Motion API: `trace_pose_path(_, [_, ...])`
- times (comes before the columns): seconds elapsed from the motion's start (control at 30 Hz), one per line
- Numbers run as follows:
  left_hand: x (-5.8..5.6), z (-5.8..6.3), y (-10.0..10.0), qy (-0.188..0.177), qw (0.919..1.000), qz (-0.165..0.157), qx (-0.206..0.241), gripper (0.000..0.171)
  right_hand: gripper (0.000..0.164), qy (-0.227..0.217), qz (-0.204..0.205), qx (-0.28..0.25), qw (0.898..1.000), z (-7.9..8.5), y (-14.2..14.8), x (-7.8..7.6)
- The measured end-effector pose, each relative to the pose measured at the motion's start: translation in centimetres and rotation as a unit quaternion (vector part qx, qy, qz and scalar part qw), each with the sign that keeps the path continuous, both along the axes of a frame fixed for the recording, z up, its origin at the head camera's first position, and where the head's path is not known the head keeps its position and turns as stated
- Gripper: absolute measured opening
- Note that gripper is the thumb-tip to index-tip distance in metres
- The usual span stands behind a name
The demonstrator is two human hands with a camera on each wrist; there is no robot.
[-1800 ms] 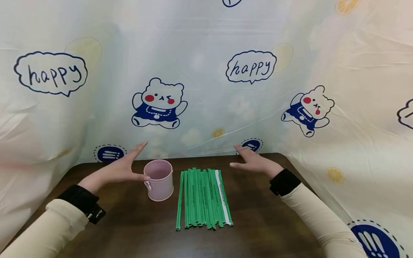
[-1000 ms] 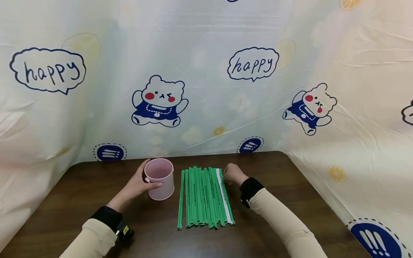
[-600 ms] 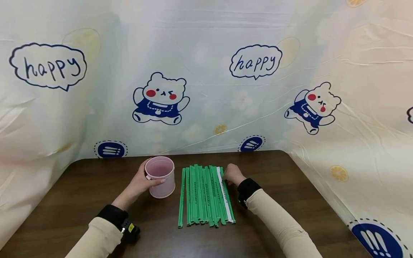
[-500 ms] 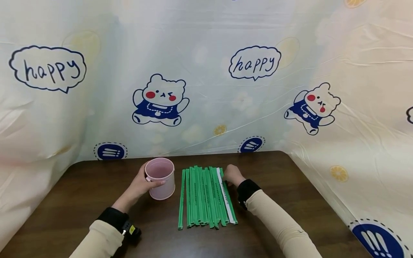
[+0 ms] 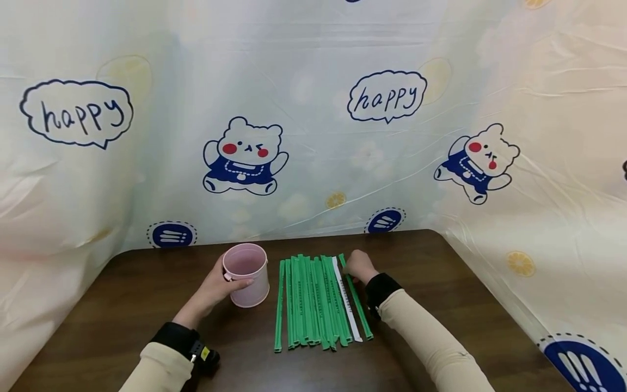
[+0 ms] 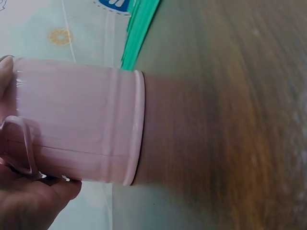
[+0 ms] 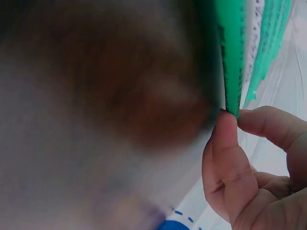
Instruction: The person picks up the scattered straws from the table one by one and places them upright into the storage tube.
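Note:
My left hand [image 5: 213, 286] grips a small pink metal bucket [image 5: 251, 293], thumb across its front and fingers behind it. In the left wrist view the bucket [image 6: 76, 110] shows its plain wall and a side handle, with its base at the table. To its right lies a row of thin green wrapped straws [image 5: 308, 305] with dark print, and a white one [image 5: 346, 305] among them. My right hand [image 5: 360, 267] pinches the far end of the rightmost green straw [image 5: 361, 310]. In the right wrist view thumb and fingertip hold this straw's tip [image 7: 232, 91].
Everything stands on a dark brown wooden table [image 5: 416, 283] with rounded far corners. A pale printed curtain [image 5: 313, 120] with bears and "happy" bubbles hangs right behind the table's far edge and along both sides.
My left hand has come in from beside the bucket and taken hold of it. My right hand has lowered to the rightmost green straw, pinched it and drawn it slightly right, apart from the white one.

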State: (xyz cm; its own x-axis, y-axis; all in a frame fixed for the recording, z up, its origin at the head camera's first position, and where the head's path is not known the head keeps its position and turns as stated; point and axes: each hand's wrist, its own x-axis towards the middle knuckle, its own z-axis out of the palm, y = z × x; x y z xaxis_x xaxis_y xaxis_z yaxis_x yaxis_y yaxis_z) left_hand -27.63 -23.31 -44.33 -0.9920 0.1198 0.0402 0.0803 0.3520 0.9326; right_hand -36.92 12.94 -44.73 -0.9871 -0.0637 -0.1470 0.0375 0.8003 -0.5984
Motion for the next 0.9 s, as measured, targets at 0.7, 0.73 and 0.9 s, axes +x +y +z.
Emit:
trace_pose_path(0.7, [0.1,-0.1,-0.2,-0.024,0.9993,-0.03,-0.001,0.103,0.019,0.13,0.019,-0.101,0.986,6.6,3.9,-1.7])
trace_pose_path(0.73, [0.1,-0.1,-0.3,-0.027,0.9992,-0.031,-0.002,0.104,0.023,0.134,0.015,-0.107,0.985,6.8,3.8,-1.8])
trace_pose_path(0.9, [0.2,-0.1,-0.3,-0.032,0.999,-0.03,0.009,0.103,0.035,0.149,-0.001,-0.137,0.979,8.5,2.8,-1.7])
